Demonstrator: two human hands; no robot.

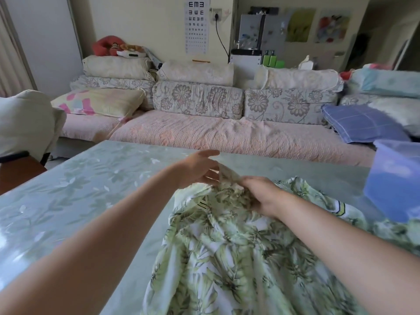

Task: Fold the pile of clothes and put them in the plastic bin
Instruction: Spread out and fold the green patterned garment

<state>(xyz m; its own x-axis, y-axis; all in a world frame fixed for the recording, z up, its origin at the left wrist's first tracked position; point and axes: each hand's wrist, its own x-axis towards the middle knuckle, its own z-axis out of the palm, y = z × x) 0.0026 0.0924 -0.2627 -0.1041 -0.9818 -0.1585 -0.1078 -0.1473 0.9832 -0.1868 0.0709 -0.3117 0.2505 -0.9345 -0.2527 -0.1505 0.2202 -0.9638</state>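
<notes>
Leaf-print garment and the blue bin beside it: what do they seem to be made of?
The leaf-print garment looks like thin woven cloth, perhaps cotton or rayon, with a matte finish: it drapes in soft folds and bunches into fine creases. The blue bin looks like translucent plastic, smooth and slightly glossy: light shows through its wall and pale reflections lie on it.

two hands: left, right. one leaf-print garment. one blue bin. one table. one sofa, with three floral cushions and three cream pillows on top. one blue pillow, one pink-and-yellow pillow. one chair. one eye chart. two posters.
</notes>
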